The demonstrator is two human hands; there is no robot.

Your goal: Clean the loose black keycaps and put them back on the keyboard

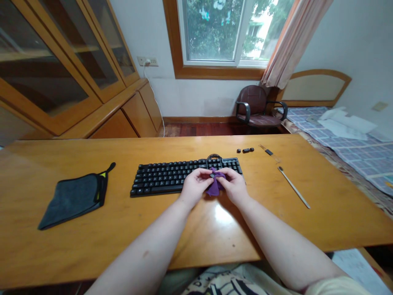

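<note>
Above the right part of a black keyboard (166,175), both my hands meet with fingertips pinched. A small purple cloth (214,187) hangs down between them. My right hand (235,186) grips the cloth with thumb and fingers. Between the thumb and fingers of my left hand (196,185) is a small dark piece that looks like a keycap (211,175), against the cloth. My fingers cover part of it. Loose black keycaps (246,150) lie beyond the keyboard's right end, beside a wire keycap puller (269,152) with a dark handle.
A thin brush (294,187) with a pale handle lies at the right. On the left rests a folded grey cloth (76,194) with black edging and a loop. The wooden table (138,241) has its far edge before a chair (258,106); a bed (346,127) stands at right.
</note>
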